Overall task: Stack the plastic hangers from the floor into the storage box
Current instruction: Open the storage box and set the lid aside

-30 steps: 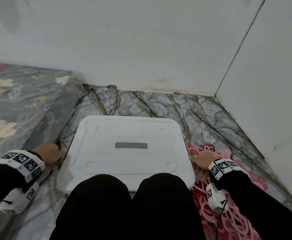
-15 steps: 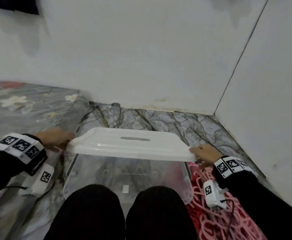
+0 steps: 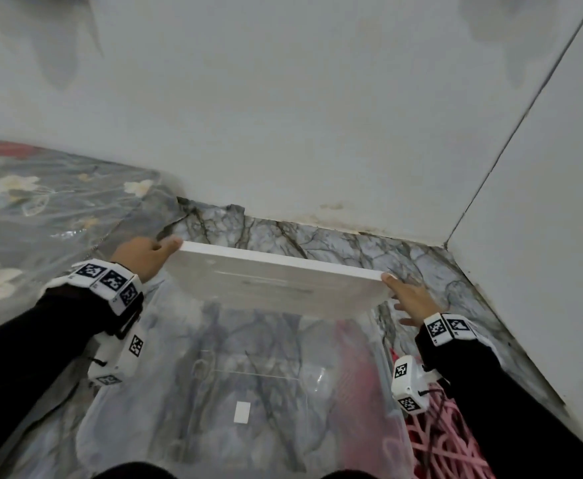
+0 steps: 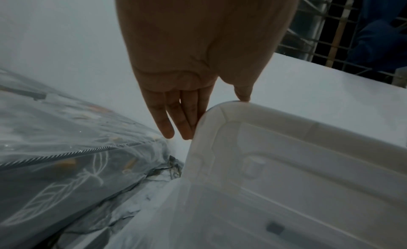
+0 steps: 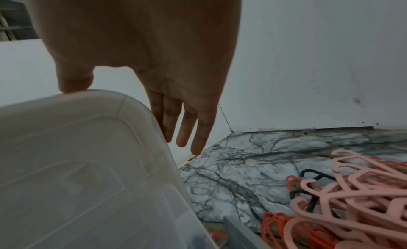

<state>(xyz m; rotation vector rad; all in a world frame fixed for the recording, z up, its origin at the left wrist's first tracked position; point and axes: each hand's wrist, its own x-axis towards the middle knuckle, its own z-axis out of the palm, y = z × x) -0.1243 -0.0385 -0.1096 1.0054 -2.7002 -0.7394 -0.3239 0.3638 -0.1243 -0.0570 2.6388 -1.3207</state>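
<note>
I hold the white lid [image 3: 276, 281] tilted up over the clear storage box [image 3: 214, 392], which stands on the floor between my knees. My left hand [image 3: 148, 254] presses on the lid's left end, fingers [image 4: 176, 117] straight along the edge and thumb on the top rim. My right hand [image 3: 409, 299] presses on the right end the same way, thumb at the lid's [image 5: 77, 157] corner and fingers [image 5: 198, 127] straight. A tangled heap of pink hangers [image 3: 435, 444] lies on the floor right of the box, with orange hangers [image 5: 275, 221] and a black hanger [image 5: 312, 176] mixed in.
A floral mattress in clear plastic [image 3: 41, 209] lies close on the left. White walls [image 3: 317, 133] meet in a corner at the far right. Marble-patterned floor [image 3: 317, 240] shows behind the box.
The lid has come off the box. Both hands raised it and tipped its near edge up, so the box's inside shows below.
</note>
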